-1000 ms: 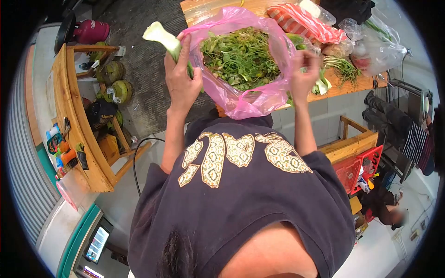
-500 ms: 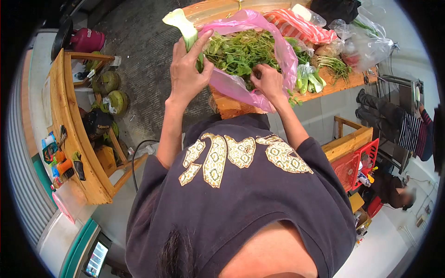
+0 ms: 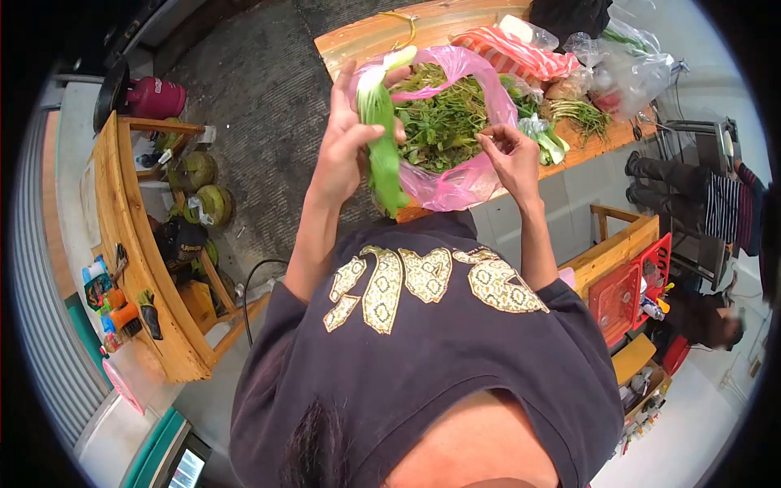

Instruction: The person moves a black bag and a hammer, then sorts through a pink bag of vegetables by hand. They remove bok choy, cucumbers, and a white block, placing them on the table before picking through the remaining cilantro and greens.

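In my left hand [image 3: 340, 150] is a bok choy [image 3: 378, 134], its white base pointing up and its green leaf hanging toward me. My thumb presses the leaf against the fingers. My right hand [image 3: 516, 153] is at the right rim of a pink plastic bag [image 3: 449, 193], thumb and fingertips pinched together; what sits between them is too small to make out. Inside the opened bag lies a heap of stemmed leafy greens [image 3: 443, 126]. More bok choy [image 3: 551, 145] rests on the table just beyond my right hand.
The wooden table [image 3: 350, 41] also carries a red-and-white striped bag [image 3: 517, 55], a bundle of thin green stems [image 3: 582, 114] and clear plastic bags [image 3: 630, 77]. Another wooden table [image 3: 134, 268] stands left. Gas cylinders [image 3: 213, 205] are on the floor. People are at the right.
My left hand has turned and moved right, bringing the bok choy's leaf into full view. The right hand has come out of the greens to the bag's right rim.
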Action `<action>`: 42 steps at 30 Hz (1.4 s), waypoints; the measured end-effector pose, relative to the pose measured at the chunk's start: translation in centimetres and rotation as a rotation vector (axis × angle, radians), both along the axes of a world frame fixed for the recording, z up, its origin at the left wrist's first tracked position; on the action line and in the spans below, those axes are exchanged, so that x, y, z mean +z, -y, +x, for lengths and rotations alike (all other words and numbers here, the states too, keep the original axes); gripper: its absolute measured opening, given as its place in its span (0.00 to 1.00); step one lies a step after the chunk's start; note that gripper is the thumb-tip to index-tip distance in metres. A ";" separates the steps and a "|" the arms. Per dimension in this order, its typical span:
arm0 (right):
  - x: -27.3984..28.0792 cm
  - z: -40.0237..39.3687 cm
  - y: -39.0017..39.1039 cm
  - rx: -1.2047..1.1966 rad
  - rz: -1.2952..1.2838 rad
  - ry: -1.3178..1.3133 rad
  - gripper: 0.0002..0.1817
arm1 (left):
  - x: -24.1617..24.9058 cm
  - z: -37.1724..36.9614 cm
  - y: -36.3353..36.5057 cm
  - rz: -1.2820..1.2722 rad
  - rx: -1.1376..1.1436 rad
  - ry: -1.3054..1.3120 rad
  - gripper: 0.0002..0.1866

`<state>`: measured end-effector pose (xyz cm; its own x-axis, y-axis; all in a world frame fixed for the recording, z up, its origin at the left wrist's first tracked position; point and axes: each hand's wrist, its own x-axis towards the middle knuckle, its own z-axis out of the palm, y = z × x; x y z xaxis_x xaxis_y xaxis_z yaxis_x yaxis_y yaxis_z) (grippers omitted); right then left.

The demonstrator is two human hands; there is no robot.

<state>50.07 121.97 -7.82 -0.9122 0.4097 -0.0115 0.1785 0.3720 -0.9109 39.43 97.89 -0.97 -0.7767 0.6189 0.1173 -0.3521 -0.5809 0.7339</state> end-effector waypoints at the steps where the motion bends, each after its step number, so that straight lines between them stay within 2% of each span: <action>1: -0.4 0.1 0.0 -0.022 -0.101 -0.024 0.06 | -0.9 -0.9 0.4 0.151 -0.076 0.181 0.33; 2: -0.7 0.1 -0.1 -0.026 -0.210 -0.035 0.07 | -1.6 -1.4 0.7 0.304 -0.149 0.367 0.32; 3: -0.9 0.1 -0.2 -0.028 -0.321 -0.043 0.07 | -0.7 -1.0 0.6 0.359 -0.056 0.494 0.26; 5: -1.0 0.2 0.0 -0.052 -0.517 -0.042 0.10 | -2.0 -2.0 0.8 0.557 -0.175 0.647 0.24; 6: -0.8 0.1 0.3 -0.078 -0.491 -0.053 0.10 | -2.5 -2.6 0.9 0.657 -0.234 0.721 0.23; 9: -0.7 -0.3 1.0 -0.134 -0.412 -0.102 0.12 | -3.5 -3.3 0.9 0.739 -0.286 0.776 0.21; 12: -0.2 -0.7 1.3 -0.104 -0.703 -0.176 0.14 | -3.5 -3.3 0.1 0.779 -0.307 0.784 0.20; 14: 0.7 -1.0 1.9 -0.069 -0.757 -0.143 0.15 | -3.3 -2.9 -0.7 0.790 -0.293 0.786 0.20; 17: 1.9 -1.6 3.6 -0.050 -0.807 -0.090 0.17 | -3.2 -2.4 -2.6 0.791 -0.418 0.782 0.20; 18: 2.5 -1.9 3.9 -0.070 -0.792 -0.082 0.18 | -3.5 -2.1 -2.9 0.690 -0.426 0.772 0.21; 20: 3.9 -2.2 4.4 -0.141 -1.016 -0.113 0.21 | -3.6 -1.4 -3.9 0.466 -0.473 0.692 0.24; 22: 4.2 -2.3 3.2 0.017 -1.161 -0.162 0.23 | -2.5 -0.5 -5.1 0.208 -0.524 0.526 0.27; 25: 4.5 -2.0 1.7 0.082 -1.164 -0.156 0.24 | -1.0 0.3 -5.7 -0.143 -0.485 0.252 0.31; 27: 3.6 -1.7 1.0 0.000 -1.164 -0.174 0.25 | -0.1 0.3 -5.7 -0.385 -0.491 0.062 0.33; 28: 3.2 -1.5 0.4 -0.040 -1.166 -0.179 0.26 | 0.7 1.0 -6.3 -0.427 -0.460 0.062 0.29; 30: 3.3 -1.0 -0.9 -0.095 -1.144 -0.208 0.29 | -0.8 0.0 -5.6 -0.512 -0.564 0.015 0.23; 33: 4.3 -0.3 -3.3 -0.091 -1.066 -0.171 0.29 | -1.4 -0.3 -6.4 -0.691 -0.620 -0.262 0.18; 36: 4.5 1.9 -8.0 0.027 -1.000 -0.113 0.26 | -0.3 0.4 -7.6 -0.727 -0.363 -0.393 0.16; 38: 5.3 4.0 -10.5 -0.246 -0.793 -0.213 0.21 | 0.7 0.8 -6.5 -0.727 -0.127 -0.376 0.16; 40: 5.8 5.7 -15.0 -0.394 -0.739 -0.436 0.17 | 1.2 0.8 -5.9 -0.748 0.098 -0.373 0.19; 42: 5.4 7.3 -19.7 -0.551 -0.630 -0.458 0.13 | 1.5 0.1 -5.3 -1.077 0.325 -0.754 0.21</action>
